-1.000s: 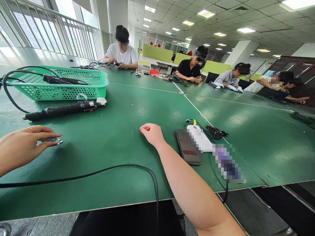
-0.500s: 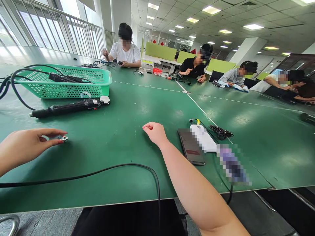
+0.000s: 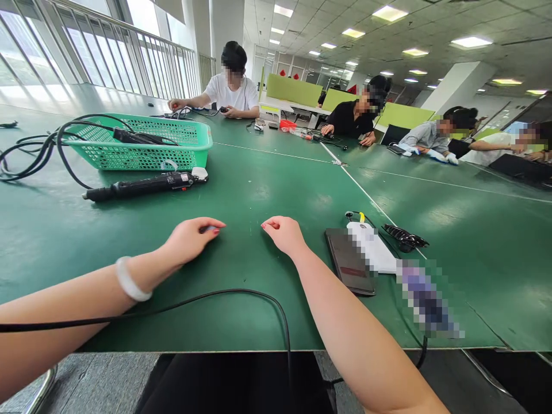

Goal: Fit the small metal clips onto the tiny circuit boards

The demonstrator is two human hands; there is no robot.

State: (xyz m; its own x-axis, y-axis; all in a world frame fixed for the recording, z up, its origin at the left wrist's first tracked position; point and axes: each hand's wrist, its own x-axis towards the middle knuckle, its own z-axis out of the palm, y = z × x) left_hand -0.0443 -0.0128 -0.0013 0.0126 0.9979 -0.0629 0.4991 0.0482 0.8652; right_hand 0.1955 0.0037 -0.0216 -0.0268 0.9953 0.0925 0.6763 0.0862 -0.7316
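Note:
My left hand (image 3: 192,237), with a white band (image 3: 130,280) on its wrist, is closed in a pinch over the green table (image 3: 241,264). A small greyish bit shows between its thumb and fingers, too hidden to name. Just to its right, fingertips pointing toward it, my right hand (image 3: 282,233) is also curled closed. Whatever its fingers may hold is out of sight. A gap of bare table separates the two hands. Beyond my left hand lies a black electric screwdriver (image 3: 146,185). Nearest my right hand is a dark phone (image 3: 351,264).
A green plastic basket (image 3: 150,155) holds a black device and cables. Across the front runs a black cable (image 3: 207,296), passing over my left forearm. A white power bank (image 3: 373,247) and a black hair clip (image 3: 405,237) lie right. Several people sit across the table.
My left hand has moved right, close to my right hand, with the small piece between its fingers now mostly hidden. My right hand stays curled in about the same place. The view has shifted slightly left.

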